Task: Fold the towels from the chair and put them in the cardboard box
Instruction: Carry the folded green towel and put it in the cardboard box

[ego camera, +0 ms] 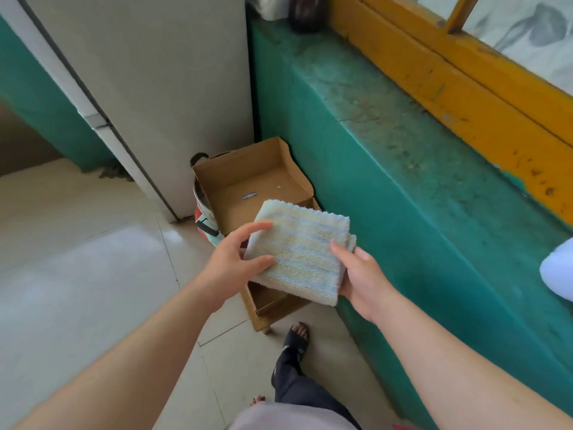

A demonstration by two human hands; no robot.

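Pale glossy floor tiles (pixel 93 259) beside a teal ledge (pixel 372 150) under a yellow window frame (pixel 465 88), white refrigerator (pixel 148 72) in the corner. Open cardboard box (pixel 245 178) on the floor against the ledge, holding only a small blue scrap (pixel 250 195). Folded striped towel (pixel 297 252) held above the box's near end, left hand (pixel 232 262) with thumb and fingers spread on its left edge, right hand (pixel 359 274) pinching its right edge.

folded striped towel (pixel 302 249) above open cardboard box (pixel 248 181)

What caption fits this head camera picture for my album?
Both hands, left hand and right hand, hold a folded towel above the open cardboard box.
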